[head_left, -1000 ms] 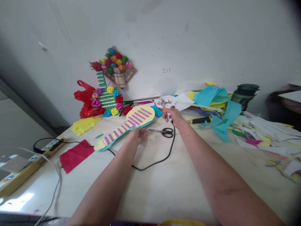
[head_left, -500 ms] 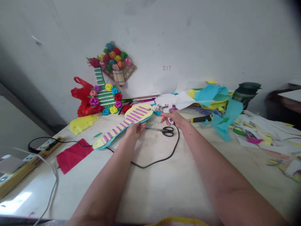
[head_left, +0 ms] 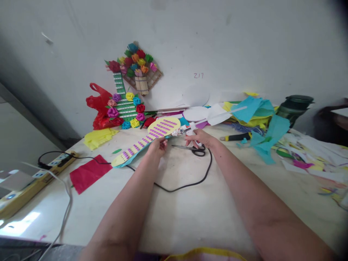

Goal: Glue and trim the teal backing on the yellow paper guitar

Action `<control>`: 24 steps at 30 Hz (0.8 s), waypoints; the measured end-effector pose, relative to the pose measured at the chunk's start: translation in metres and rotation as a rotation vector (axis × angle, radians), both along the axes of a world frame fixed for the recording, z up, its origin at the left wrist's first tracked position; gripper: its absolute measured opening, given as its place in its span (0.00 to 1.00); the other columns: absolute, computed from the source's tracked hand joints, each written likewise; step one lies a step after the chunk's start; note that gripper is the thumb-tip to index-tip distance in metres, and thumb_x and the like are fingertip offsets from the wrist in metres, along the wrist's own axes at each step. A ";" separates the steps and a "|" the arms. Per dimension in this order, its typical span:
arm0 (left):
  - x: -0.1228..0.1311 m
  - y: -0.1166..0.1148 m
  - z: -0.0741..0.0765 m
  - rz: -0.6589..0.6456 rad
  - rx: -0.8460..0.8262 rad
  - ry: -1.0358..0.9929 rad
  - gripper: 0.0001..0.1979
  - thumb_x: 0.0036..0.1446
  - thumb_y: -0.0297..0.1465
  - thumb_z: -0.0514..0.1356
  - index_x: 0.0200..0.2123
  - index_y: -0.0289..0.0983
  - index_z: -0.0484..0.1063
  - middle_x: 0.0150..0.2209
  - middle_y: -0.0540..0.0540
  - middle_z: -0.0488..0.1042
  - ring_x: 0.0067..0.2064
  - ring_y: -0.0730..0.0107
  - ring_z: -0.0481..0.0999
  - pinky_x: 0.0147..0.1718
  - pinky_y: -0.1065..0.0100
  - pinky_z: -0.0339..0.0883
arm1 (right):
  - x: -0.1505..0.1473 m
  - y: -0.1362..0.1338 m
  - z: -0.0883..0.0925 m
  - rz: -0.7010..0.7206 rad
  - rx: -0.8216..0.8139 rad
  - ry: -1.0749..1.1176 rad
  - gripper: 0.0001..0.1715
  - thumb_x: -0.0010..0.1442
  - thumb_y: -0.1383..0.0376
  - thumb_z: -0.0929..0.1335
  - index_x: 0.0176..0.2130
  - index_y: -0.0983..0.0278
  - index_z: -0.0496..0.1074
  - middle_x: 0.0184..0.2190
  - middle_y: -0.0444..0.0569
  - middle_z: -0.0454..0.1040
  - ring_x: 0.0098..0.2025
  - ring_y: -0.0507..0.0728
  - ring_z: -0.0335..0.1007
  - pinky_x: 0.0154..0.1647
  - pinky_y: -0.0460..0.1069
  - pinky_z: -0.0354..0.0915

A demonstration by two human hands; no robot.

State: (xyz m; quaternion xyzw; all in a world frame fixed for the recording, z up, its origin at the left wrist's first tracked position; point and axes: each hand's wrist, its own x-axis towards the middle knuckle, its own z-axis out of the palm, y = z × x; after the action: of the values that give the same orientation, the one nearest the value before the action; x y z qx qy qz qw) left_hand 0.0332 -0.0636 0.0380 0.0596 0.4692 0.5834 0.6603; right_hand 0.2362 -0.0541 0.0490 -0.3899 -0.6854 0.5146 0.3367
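My left hand [head_left: 158, 146] is closed on the near edge of a yellow guitar-shaped paper cutout [head_left: 164, 126] with purple stripes and a turquoise crepe paper edge. The cutout is tilted up towards me. In my right hand [head_left: 201, 138] is a white hot glue gun [head_left: 190, 129], its speckled front end pointing left at the cutout's round end. Whether the nozzle touches the edge I cannot tell. Black-handled scissors [head_left: 198, 150] lie on the table just below the glue gun. A black cord [head_left: 187, 186] loops from the gun across the table.
A yellow power strip [head_left: 40, 179] and red crepe paper [head_left: 91, 174] lie at left. Flower crafts [head_left: 126, 105] and a red bag [head_left: 102, 105] stand by the wall. Turquoise paper [head_left: 269, 137], a yellow-black knife-like tool [head_left: 236, 137], scraps [head_left: 310, 159] and a dark bottle [head_left: 295, 108] are at right.
The glue gun has tipped down and moved left along the cutout's near edge, and now partly covers the scissors' handles. My left hand keeps its hold. The whole view has shifted slightly.
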 end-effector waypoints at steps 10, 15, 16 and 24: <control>-0.002 0.003 -0.002 -0.051 0.009 -0.011 0.04 0.54 0.22 0.54 0.27 0.31 0.65 0.16 0.49 0.65 0.14 0.81 0.64 0.11 0.82 0.61 | -0.002 0.004 -0.003 -0.047 0.020 -0.004 0.12 0.46 0.60 0.71 0.27 0.66 0.68 0.19 0.48 0.74 0.08 0.46 0.54 0.08 0.43 0.48; -0.002 0.003 -0.002 -0.065 0.014 -0.004 0.03 0.53 0.22 0.54 0.28 0.31 0.66 0.16 0.49 0.65 0.13 0.81 0.64 0.11 0.81 0.61 | -0.006 0.005 -0.006 -0.067 0.032 -0.009 0.12 0.46 0.60 0.71 0.28 0.66 0.68 0.17 0.46 0.73 0.08 0.46 0.54 0.07 0.42 0.49; -0.001 0.003 -0.002 -0.064 0.016 -0.003 0.03 0.53 0.21 0.54 0.28 0.30 0.66 0.16 0.49 0.65 0.13 0.80 0.64 0.11 0.81 0.61 | -0.007 0.005 -0.006 -0.069 0.036 -0.008 0.12 0.46 0.60 0.71 0.28 0.66 0.67 0.17 0.45 0.73 0.08 0.46 0.55 0.07 0.42 0.49; -0.001 0.003 -0.004 -0.062 0.032 0.003 0.03 0.53 0.22 0.55 0.28 0.30 0.67 0.16 0.49 0.66 0.14 0.79 0.65 0.11 0.80 0.61 | -0.011 0.013 -0.013 -0.100 0.098 -0.058 0.13 0.46 0.59 0.71 0.25 0.65 0.66 0.17 0.45 0.72 0.08 0.47 0.56 0.06 0.42 0.51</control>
State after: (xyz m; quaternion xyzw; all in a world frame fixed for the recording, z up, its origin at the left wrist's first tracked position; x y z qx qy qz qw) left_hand 0.0323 -0.0603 0.0341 0.0856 0.4588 0.5701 0.6761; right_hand 0.2255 -0.0412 0.0365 -0.4215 -0.6990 0.4515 0.3606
